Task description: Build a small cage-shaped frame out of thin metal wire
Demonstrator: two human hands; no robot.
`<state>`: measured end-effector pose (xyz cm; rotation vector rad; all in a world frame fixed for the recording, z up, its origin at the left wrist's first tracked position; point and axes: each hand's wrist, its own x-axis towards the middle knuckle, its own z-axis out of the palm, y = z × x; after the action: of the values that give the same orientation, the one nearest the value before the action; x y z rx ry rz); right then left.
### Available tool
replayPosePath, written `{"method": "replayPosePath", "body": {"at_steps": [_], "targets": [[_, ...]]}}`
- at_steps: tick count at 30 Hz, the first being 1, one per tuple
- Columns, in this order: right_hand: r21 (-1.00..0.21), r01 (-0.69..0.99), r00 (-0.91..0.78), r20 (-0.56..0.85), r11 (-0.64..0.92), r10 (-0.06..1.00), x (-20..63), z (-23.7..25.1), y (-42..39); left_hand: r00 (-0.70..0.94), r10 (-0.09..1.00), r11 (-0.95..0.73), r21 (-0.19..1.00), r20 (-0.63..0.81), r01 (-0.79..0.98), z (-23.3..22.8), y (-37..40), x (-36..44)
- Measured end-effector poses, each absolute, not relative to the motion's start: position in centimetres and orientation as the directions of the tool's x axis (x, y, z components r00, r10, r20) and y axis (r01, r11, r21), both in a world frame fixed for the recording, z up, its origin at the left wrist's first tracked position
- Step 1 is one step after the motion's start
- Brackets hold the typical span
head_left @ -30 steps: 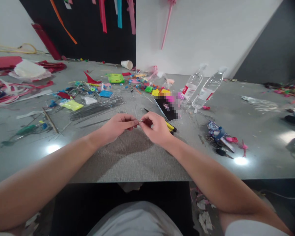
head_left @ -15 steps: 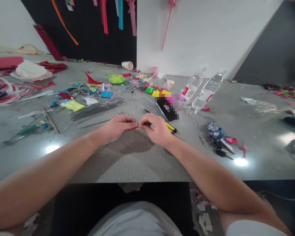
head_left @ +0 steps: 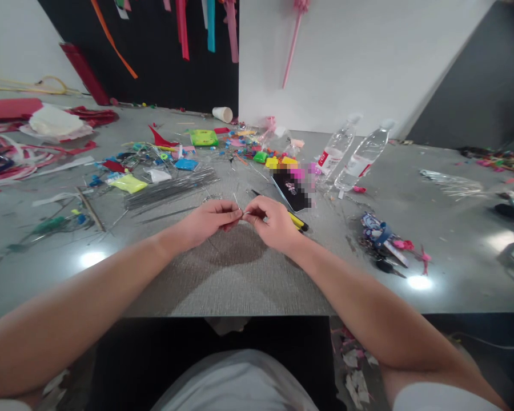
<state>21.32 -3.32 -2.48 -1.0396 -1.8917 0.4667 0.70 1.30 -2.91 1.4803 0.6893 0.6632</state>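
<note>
My left hand (head_left: 208, 221) and my right hand (head_left: 274, 224) meet above the front middle of the table, thumbs and forefingers pinched almost tip to tip. A thin metal wire (head_left: 237, 201) sticks up from between the fingertips; its lower part is hidden by them. Just behind my right hand lies a tool with yellow-and-black handles (head_left: 298, 221), partly covered by that hand. A bundle of straight thin wires (head_left: 171, 189) rests on the table beyond my left hand.
A phone (head_left: 291, 191), partly pixelated, lies behind my right hand. Two clear bottles (head_left: 360, 162) stand to its right. Keys with a patterned strap (head_left: 379, 234) lie further right. Coloured clay packets (head_left: 128, 183) and scraps litter the left and back of the table (head_left: 223, 291).
Both hands stay in almost the same place, still pinching. The wire at the fingertips now tilts slightly differently and shows more clearly.
</note>
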Motion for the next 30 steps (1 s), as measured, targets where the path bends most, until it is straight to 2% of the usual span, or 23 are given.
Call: {"method": "replayPosePath", "body": {"at_steps": [5, 8, 10, 16, 21, 24, 26, 30], "targets": [[-0.618, 0.49, -0.244, 0.58, 0.615, 0.777, 21.4, -2.7, -3.3, 0.62, 0.781, 0.135, 0.99, -0.076, -0.049, -2.8, 0.8, 1.1], [-0.586, 0.492, -0.254, 0.61, 0.643, 0.751, 21.2, -2.7, -3.5, 0.625, 0.775, 0.157, 0.986, -0.088, -0.056, -2.7, 0.7, 1.1], [-0.57, 0.494, -0.265, 0.621, 0.656, 0.738, 21.1, -2.6, -3.8, 0.637, 0.769, 0.113, 0.992, -0.054, -0.052, -2.7, 0.7, 1.0], [-0.542, 0.536, -0.208, 0.658, 0.647, 0.724, 20.7, -2.2, -4.5, 0.616, 0.78, -0.176, 0.983, 0.111, 0.046, -2.2, 0.4, 0.9], [-0.537, 0.533, -0.171, 0.689, 0.654, 0.704, 20.4, -2.0, -4.8, 0.617, 0.763, -0.282, 0.958, 0.192, 0.051, -1.9, 0.3, 0.6], [-0.584, 0.507, -0.134, 0.674, 0.634, 0.727, 20.5, -1.7, -4.9, 0.61, 0.766, -0.268, 0.963, 0.202, 0.018, -2.0, 0.4, 0.5], [-0.664, 0.448, -0.084, 0.636, 0.599, 0.768, 20.8, -1.6, -4.9, 0.605, 0.77, -0.22, 0.975, 0.201, -0.045, -2.0, 0.3, 0.5], [-0.882, 0.118, 0.1, 0.468, 0.457, 0.878, 21.3, -1.8, -4.1, 0.577, 0.793, -0.15, 0.98, 0.197, -0.129, -1.9, 0.2, 0.9]]}}
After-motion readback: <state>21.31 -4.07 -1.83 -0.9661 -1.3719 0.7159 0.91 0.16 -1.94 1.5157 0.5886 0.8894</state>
